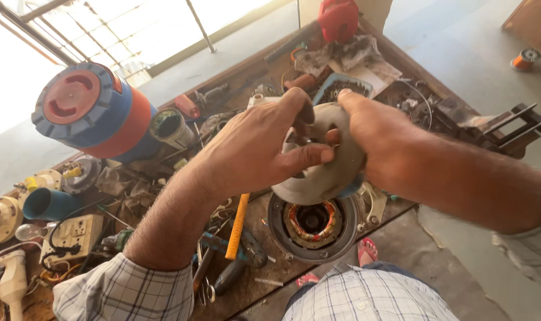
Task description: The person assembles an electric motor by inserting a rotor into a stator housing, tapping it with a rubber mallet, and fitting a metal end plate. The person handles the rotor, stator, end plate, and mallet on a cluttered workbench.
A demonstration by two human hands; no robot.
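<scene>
Two hands, left hand point(255, 148) and right hand point(374, 134), both clamped on one round grey motor cover point(327, 172) at frame centre; below, one open stator housing point(313, 223) with copper windings.

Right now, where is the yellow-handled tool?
In the head view, the yellow-handled tool lies on the workbench below the left hand, just left of the open motor stator.

Harsh daylight — blown-out glare upper left
</scene>
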